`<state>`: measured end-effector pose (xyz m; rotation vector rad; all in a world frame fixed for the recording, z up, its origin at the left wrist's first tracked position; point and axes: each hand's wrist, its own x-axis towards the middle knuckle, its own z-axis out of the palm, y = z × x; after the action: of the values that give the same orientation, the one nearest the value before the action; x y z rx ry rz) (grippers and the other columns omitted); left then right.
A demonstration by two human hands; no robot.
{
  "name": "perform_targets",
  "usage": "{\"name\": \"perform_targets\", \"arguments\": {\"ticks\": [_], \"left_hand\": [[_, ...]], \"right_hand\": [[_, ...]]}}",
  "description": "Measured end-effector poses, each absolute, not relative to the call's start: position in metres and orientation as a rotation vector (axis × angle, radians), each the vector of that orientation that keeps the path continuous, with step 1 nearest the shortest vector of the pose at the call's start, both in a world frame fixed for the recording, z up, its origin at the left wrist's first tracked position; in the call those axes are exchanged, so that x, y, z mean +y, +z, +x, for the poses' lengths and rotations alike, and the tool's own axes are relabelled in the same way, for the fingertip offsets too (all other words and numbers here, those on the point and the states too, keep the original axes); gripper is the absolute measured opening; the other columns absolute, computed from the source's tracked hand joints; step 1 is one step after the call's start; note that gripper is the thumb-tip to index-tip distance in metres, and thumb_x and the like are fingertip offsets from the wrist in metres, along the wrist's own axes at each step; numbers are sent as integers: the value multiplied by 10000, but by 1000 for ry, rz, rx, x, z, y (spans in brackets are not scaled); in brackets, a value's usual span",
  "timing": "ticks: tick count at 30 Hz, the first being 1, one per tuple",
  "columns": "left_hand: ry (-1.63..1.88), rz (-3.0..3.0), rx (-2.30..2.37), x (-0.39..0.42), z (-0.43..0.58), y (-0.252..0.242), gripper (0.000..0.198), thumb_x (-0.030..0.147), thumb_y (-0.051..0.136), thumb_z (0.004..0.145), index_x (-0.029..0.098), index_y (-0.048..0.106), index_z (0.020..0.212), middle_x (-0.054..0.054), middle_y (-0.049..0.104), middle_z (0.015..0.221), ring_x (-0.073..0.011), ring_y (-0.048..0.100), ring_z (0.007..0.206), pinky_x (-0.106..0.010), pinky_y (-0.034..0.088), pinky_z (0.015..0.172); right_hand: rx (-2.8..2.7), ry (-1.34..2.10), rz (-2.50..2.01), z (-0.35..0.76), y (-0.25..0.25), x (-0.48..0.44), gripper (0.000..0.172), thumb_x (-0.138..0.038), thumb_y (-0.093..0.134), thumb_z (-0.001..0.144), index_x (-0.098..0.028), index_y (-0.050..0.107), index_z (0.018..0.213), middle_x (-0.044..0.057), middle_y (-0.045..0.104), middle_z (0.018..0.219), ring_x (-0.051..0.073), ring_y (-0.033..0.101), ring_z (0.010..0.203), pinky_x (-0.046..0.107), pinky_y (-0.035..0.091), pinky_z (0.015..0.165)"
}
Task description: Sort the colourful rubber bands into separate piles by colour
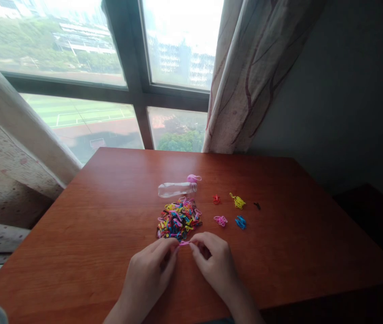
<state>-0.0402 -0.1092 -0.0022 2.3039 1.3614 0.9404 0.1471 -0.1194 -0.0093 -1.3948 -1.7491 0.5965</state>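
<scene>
My left hand (151, 272) and my right hand (213, 263) meet at the near side of a wooden table (110, 216). Both pinch the ends of one small pink rubber band (184, 243) stretched between their fingertips. Just beyond them lies a mixed heap of small coloured rubber bands (179, 218). To its right sit sorted little groups: pink (220, 220), blue (240, 222), red (216, 199), yellow (238, 200) and a single black one (257, 206).
A clear plastic bottle (177, 189) lies on its side behind the heap, with a pink cap (193, 178) next to it. Curtains (252, 76) hang by the window (117, 67) past the table's far edge. A dark wall stands at the right.
</scene>
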Motion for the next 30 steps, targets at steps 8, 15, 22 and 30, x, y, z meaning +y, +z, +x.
{"name": "perform_targets", "arguments": {"ticks": [8, 15, 22, 30], "left_hand": [[939, 2289, 1387, -109, -41, -4, 136, 219, 516, 918, 243, 647, 944, 15, 750, 859, -144, 716, 706, -211, 530, 625], [872, 2315, 1398, -109, -39, 0, 163, 224, 487, 925, 242, 649, 932, 0, 759, 862, -157, 729, 724, -213, 527, 607], [786, 2344, 1396, -110, -41, -2, 146, 241, 493, 935, 243, 637, 916, 11, 742, 842, -158, 718, 711, -226, 511, 602], [738, 2329, 1400, -110, -40, -3, 135, 253, 496, 946, 247, 629, 918, 19, 729, 829, -154, 701, 701, -231, 495, 608]], "right_hand": [[-1514, 442, -1554, 167, -14, -121, 136, -240, 568, 914, -204, 680, 846, -8, 656, 690, 127, 575, 557, 205, 443, 542], [-1447, 184, -1720, 210, -19, -115, 200, -343, 579, 933, -192, 686, 857, 27, 689, 721, 144, 604, 566, 233, 470, 567], [-1477, 158, -1753, 212, -22, -114, 240, -378, 559, 945, -191, 690, 871, 49, 704, 738, 161, 623, 580, 254, 479, 579], [-1505, 241, -1725, 205, -24, -122, 178, -301, 545, 949, -196, 683, 908, 43, 711, 787, 163, 642, 624, 253, 483, 600]]}}
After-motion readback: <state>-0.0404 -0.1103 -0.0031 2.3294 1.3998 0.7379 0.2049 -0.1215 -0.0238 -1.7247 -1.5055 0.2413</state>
